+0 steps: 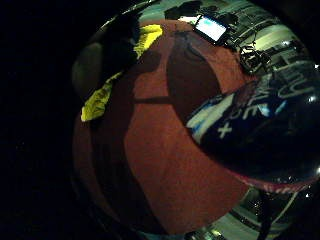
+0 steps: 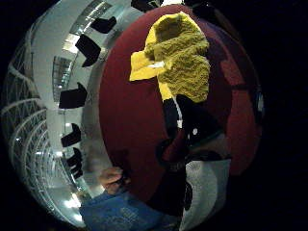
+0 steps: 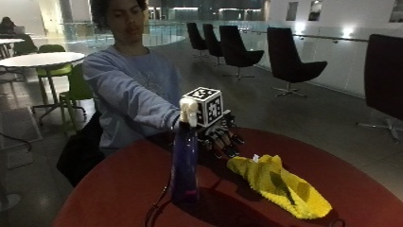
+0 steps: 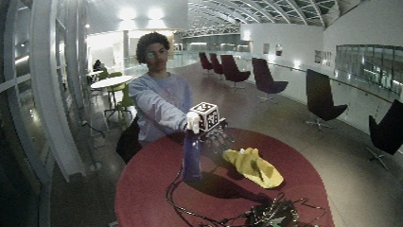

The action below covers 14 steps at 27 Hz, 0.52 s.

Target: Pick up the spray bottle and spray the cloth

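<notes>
right hand (image 3: 219, 135) | arm outstretched | fingers hanging relaxed (pointing downward)

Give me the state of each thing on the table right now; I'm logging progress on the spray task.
Spray bottle: upright on the red table, white trigger head on top, not gripped.
Yellow cloth: crumpled in a heap on the table, apart from the bottle.
Gloved right hand: behind the bottle's top, fingers relaxed and pointing down, holding nothing.
</notes>
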{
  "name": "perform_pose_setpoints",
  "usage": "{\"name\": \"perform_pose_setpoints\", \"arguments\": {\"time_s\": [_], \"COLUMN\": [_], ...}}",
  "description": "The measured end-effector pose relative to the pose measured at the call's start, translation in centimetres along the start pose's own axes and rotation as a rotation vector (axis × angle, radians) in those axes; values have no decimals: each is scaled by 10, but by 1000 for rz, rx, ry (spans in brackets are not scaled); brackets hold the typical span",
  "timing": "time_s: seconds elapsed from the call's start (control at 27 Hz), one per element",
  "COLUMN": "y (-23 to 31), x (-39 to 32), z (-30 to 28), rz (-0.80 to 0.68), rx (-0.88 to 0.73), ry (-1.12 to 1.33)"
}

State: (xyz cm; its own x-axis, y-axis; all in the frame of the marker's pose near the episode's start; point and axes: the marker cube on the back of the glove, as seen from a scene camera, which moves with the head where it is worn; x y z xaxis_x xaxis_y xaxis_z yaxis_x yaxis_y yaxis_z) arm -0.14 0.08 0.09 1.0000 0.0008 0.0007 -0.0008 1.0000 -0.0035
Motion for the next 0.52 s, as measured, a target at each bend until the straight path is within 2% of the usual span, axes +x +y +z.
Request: {"name": "perform_pose_setpoints", "arguments": {"time_s": [0.52], "y": [-7], "x": [-1], "z": [-3], "rz": [-2], "rx": [1], "ry": [2]}}
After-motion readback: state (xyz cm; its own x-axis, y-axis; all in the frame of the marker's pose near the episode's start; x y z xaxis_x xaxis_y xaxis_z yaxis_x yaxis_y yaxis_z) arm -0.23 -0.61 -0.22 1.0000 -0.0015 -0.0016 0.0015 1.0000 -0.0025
